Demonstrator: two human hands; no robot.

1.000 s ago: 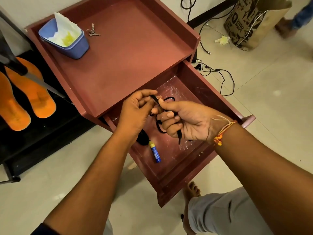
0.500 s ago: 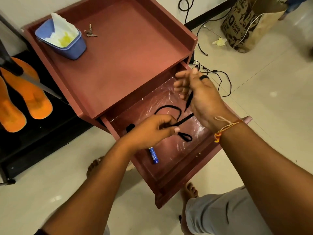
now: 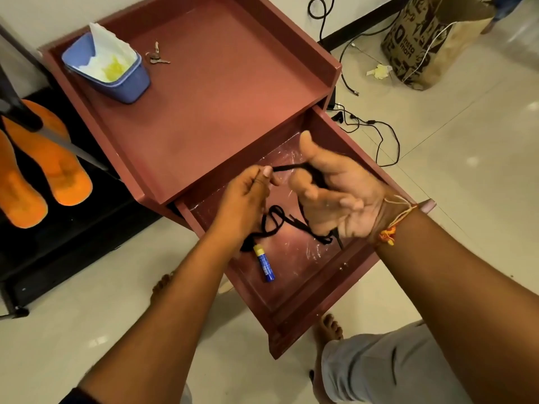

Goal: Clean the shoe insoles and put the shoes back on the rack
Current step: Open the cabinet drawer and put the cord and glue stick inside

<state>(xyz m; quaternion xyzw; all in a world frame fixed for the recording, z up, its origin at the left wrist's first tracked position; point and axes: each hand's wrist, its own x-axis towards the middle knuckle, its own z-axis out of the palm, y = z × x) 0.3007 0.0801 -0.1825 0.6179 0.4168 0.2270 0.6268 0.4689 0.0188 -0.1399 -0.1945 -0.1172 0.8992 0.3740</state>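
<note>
With your left hand (image 3: 242,199) pinching the black lace (image 3: 287,168), wind it taut and evenly round your open, spread right hand (image 3: 335,191).

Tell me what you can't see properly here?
All in the head view:
- Thin black cord: parts hidden behind the left hand and right hand.
- Flat orange shoe insoles: one cut off by the left edge, the other crossed by a grey metal rack bar.
- Blue-and-yellow plastic tube: label too small to read.
- Small metal keys: too small to count.
</note>
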